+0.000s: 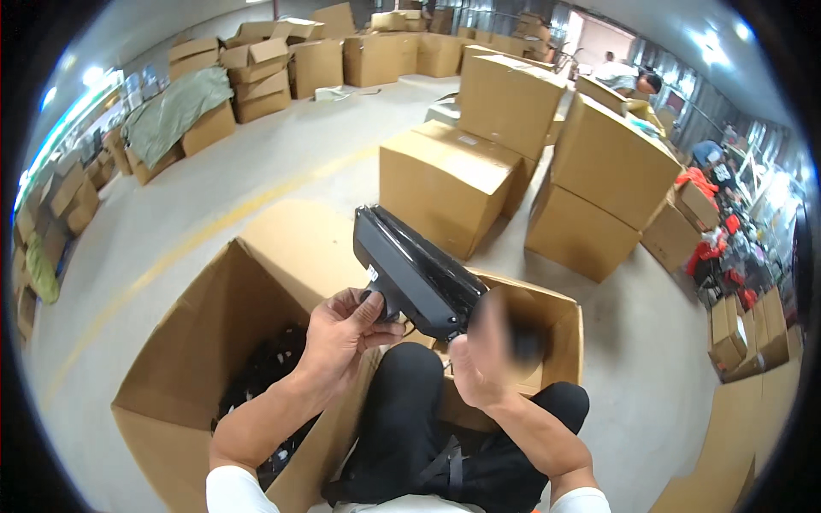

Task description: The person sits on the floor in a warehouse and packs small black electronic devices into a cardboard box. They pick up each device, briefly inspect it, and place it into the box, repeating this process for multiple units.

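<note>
A long black device (415, 274) with a glossy face is held up at a slant over my lap. My left hand (338, 333) is closed around the short black part that sticks out from its near side. At its lower right end is my right hand (479, 368), thumb against the edge; its fingers are smeared by a blur, but they appear closed on that end. To my left stands an open cardboard box (184, 342) with several black items (282, 363) inside. Another open carton (569, 342) sits just beyond my knees, and a dark blurred shape shows in it.
Closed cartons (445, 171) are stacked ahead, with taller ones (599, 179) to their right. A coworker (629, 79) bends behind them. Mixed goods (735, 248) pile up along the right wall. More boxes (316, 68) line the back, and a green sheet (175, 111) covers some at left.
</note>
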The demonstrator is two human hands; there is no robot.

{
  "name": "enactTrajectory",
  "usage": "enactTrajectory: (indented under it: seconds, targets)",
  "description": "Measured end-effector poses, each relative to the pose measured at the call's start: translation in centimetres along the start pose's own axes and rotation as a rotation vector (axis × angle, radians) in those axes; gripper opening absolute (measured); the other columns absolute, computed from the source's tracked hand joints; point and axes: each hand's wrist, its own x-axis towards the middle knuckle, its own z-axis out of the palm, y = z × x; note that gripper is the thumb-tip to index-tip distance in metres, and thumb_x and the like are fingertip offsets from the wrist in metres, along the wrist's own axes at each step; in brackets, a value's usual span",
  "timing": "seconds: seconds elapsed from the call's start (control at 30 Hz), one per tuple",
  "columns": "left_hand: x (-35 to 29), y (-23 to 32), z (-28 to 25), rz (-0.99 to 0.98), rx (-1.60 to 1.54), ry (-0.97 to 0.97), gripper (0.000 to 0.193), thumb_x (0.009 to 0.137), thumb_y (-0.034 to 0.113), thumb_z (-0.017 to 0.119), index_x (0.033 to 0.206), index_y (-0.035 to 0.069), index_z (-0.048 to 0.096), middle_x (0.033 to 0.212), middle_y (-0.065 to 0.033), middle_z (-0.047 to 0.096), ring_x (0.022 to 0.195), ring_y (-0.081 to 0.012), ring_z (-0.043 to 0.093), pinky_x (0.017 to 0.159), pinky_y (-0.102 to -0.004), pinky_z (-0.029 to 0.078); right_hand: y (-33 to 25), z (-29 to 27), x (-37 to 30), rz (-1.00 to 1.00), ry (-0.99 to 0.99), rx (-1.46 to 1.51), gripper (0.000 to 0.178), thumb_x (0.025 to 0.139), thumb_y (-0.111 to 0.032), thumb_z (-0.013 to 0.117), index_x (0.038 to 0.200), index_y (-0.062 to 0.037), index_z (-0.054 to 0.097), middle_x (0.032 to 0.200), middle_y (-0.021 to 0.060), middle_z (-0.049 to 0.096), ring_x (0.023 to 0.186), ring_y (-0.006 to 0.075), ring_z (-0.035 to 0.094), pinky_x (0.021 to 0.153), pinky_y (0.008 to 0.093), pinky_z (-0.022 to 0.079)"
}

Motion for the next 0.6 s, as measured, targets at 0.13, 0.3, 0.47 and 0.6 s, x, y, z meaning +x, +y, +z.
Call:
enactTrajectory:
  seconds: [0.13, 0.3, 0.47, 0.6]
  targets:
    - [-0.1, -0.4, 3.4, -0.18, 0.126, -0.176, 0.036, 0.1, 0.031, 0.068, 0.108, -0.004, 0.061, 0.093, -0.0159, 0.071, 0.079, -0.0283, 0.075, 0.073, -0.0381, 0.064, -0.6, -3.2, -1.9, 0.115, 0.127, -0.152, 0.071, 0.088, -0.02, 0.082, 0.139, 0.0059, 0.04, 0.119, 0.0117, 0.064, 0.1, 0.0175, 0.066, 0.086, 0.0292, 0.054]
    - [3.0, 0.2, 4.9, 0.6, 0.601, -0.057, 0.049, 0.105, 0.049, 0.055, 0.113, 0.001, 0.062, 0.098, -0.0048, 0.064, 0.089, -0.0114, 0.059, 0.084, -0.0294, 0.05, -2.3, -6.4, -3.2, 0.093, 0.266, 0.034, 0.062, 0.09, -0.011, 0.076, 0.138, 0.0053, 0.04, 0.117, 0.0096, 0.063, 0.096, 0.0172, 0.065, 0.087, 0.0287, 0.053]
    - [3.0, -0.2, 11.7, 0.015, 0.204, -0.181, 0.042, 0.104, 0.042, 0.052, 0.115, 0.003, 0.06, 0.102, -0.0067, 0.064, 0.09, -0.0142, 0.063, 0.085, -0.0312, 0.053, -2.6, -8.1, -3.2, 0.056, 0.38, -0.105, 0.06, 0.101, -0.025, 0.063, 0.144, 0.0082, 0.038, 0.124, 0.0131, 0.06, 0.113, 0.0171, 0.057, 0.103, 0.0313, 0.044]
    - [4.3, -2.8, 12.8, -0.091, 0.13, -0.111, 0.04, 0.1, 0.04, 0.053, 0.114, 0.004, 0.061, 0.105, -0.0095, 0.067, 0.094, -0.0199, 0.067, 0.086, -0.0386, 0.057, -1.7, -10.0, -2.0, -0.006, 0.535, -0.194, 0.05, 0.11, -0.035, 0.045, 0.134, 0.0084, 0.053, 0.118, 0.0087, 0.062, 0.108, 0.0131, 0.056, 0.099, 0.0272, 0.043]
